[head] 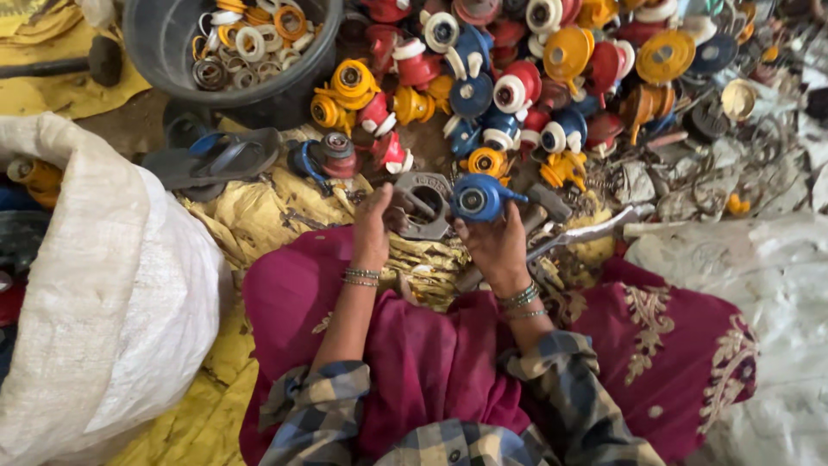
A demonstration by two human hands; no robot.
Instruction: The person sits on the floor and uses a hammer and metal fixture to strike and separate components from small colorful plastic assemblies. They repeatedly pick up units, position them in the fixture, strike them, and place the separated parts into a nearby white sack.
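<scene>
Just above our lap, over the crumpled yellow sheet (259,216) spread on the ground, our right hand (496,246) closes around a blue round plastic housing with a white centre and a short side spout (479,198), its open face turned up toward us, which seems to us the way to look into it. Our left hand (373,226) is curled with the fingers narrow against a grey flat metal ring plate (424,205), which lies on the sheet just beside the blue housing; whether the hand grips the plate or only steadies it we cannot tell. Beyond both hands, toward the far edge of the sheet, a heap of red, blue, orange and yellow plastic housings (517,78) crowds the ground and leaves little room to set anything down. At the far left stands a dark round tub holding white and orange rings (246,43), with a grey rubber sandal (216,160) in front of it. A bulging white woven sack (103,285) hems in our left side.
</scene>
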